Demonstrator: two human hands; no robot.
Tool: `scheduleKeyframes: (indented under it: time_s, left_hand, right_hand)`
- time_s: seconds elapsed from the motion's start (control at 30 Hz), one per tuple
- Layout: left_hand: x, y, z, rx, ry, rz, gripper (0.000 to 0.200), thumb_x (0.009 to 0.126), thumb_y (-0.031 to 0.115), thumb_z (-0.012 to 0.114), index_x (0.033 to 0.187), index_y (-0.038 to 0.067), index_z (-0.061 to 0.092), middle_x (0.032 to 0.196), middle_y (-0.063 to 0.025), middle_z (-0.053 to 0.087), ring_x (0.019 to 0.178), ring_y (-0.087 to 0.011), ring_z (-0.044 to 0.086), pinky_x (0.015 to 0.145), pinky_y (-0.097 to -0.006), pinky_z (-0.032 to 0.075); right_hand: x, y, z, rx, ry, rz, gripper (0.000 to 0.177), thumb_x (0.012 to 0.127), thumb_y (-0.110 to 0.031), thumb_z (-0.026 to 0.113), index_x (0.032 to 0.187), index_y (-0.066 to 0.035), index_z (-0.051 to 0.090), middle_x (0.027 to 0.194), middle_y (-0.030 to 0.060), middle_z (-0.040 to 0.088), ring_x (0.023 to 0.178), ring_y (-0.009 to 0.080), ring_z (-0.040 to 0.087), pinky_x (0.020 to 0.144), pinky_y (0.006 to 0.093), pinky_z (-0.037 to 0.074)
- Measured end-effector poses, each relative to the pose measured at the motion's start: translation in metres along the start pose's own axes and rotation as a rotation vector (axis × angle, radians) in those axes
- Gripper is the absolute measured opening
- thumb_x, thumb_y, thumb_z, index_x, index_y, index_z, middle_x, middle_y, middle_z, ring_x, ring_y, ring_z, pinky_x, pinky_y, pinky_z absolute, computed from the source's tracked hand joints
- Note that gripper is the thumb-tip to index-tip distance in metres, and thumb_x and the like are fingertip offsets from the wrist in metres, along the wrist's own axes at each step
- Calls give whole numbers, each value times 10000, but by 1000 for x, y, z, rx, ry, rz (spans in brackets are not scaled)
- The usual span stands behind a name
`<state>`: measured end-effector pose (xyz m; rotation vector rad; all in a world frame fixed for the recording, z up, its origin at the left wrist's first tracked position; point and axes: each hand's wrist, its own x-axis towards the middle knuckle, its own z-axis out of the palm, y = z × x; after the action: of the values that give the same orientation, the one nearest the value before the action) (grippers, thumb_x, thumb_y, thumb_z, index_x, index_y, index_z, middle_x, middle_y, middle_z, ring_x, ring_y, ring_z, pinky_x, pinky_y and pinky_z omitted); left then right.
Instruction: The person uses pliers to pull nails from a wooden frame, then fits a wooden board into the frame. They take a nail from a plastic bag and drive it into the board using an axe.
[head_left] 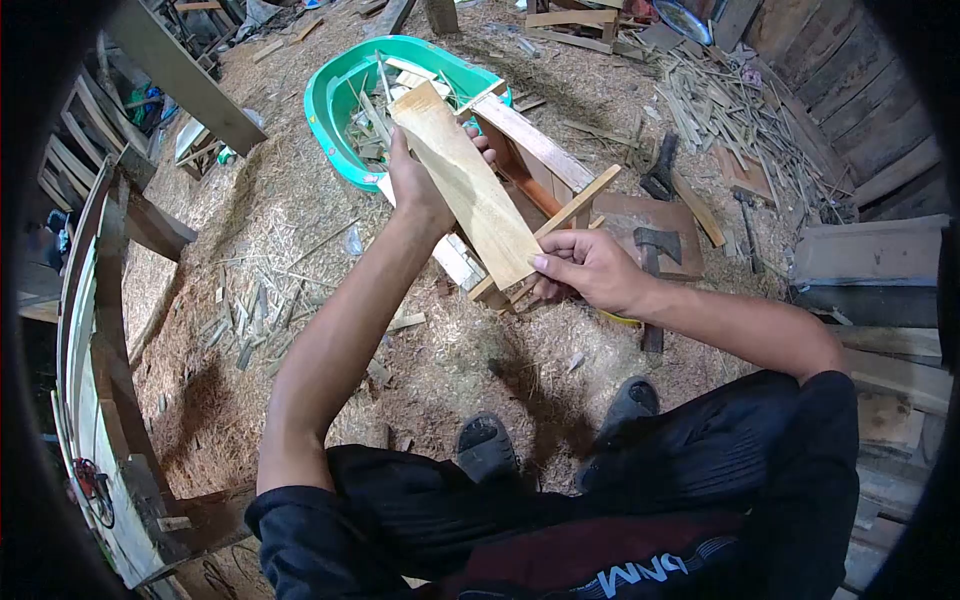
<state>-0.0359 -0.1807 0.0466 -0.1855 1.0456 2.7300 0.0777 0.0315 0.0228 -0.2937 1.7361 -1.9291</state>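
A flat, pale wooden board is held up at a slant in front of me, its far end up and to the left. My left hand grips it near the far end, with the thumb on one edge and fingertips showing past the other. Its near corner is pinched between thumb and fingers of my right hand; the lower fingers are partly hidden. Beneath the board stands a wooden frame with long side rails, partly covered by the board and my hands.
A green plastic tub holding wood scraps sits beyond the frame. An axe and a second tool with a dark head lie to the right. Shavings cover the floor. A curved wooden piece stands at left, scrap sticks at back right.
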Motion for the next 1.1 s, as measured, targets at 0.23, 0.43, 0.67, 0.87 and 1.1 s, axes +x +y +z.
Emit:
scheduleKeyframes:
  time_s: [0.23,0.43,0.67,0.87,1.1]
  left_hand:
    - [-5,-7,0,36,-185,-36,808,1006,656,177,1358,-15,460,1203,-233,620,1055,-332,642,968,-511,530]
    - [-3,-13,-1,45,-173,-21,757,1034,589,166,1383,-28,433,1246,-252,600,1089,-345,635,988,-518,520]
    - [3,-19,-7,91,-143,-5,704,1053,534,179,1424,-22,400,1304,-274,574,1187,-375,603,1019,-518,499]
    - [-7,-29,4,73,-243,-76,812,1011,652,222,1376,-38,444,1192,-220,632,1120,-329,635,1005,-480,517]
    - [-7,-48,3,312,-76,-274,866,903,828,333,1103,17,560,715,7,407,617,-140,452,561,-286,376]
  right_hand:
    - [-6,19,-7,40,30,9,232,1021,-168,590,1131,28,648,920,59,697,802,100,661,715,268,559]
    - [-11,25,-6,-42,79,-45,222,1021,-163,586,1114,28,650,899,44,689,775,85,639,709,247,536]
    - [-16,34,-13,-135,155,-102,234,1029,-157,563,1137,37,637,860,28,663,757,80,615,694,249,516]
    - [-22,39,-27,-229,202,-35,267,1060,-152,489,1205,33,613,917,35,661,779,94,629,717,254,525]
    - [-32,45,-27,-144,89,50,238,1048,-158,523,1163,28,617,882,38,640,751,99,624,680,260,532]
